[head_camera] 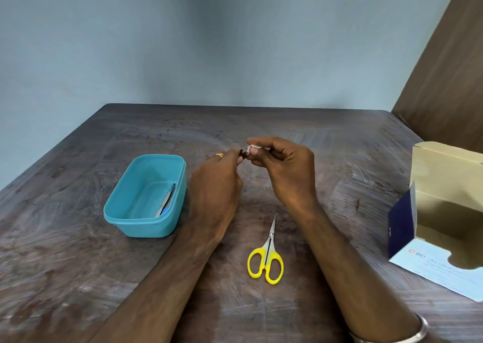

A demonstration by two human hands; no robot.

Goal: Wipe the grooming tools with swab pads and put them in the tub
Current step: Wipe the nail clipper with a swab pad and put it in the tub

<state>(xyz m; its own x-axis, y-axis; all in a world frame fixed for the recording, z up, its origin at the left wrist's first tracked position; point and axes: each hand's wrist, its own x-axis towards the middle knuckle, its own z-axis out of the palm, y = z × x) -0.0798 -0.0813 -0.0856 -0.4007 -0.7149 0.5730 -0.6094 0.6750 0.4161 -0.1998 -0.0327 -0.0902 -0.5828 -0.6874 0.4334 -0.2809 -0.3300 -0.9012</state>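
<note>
Dark scuffed wooden table (78,251) | open cardboard swab box (444,212) at right edge | teal plastic tub (122,212), tweezers (166,201) inside | yellow-handled scissors (266,253) unwiped, tips pointing away, nearer right hand (285,175) | left hand (217,185) pinches small dark tool (243,155), barely visible | right-hand fingertips pinch white swab pad (253,148) touching it.

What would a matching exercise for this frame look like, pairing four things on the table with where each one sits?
Things:
1. tweezers
2. scissors
3. swab pad
4. swab box

Places:
A. open, at the table's right edge
B. pinched in the right hand
C. inside the teal tub
D. flat on the table, between the forearms

Pairs: 1-C, 2-D, 3-B, 4-A
</note>
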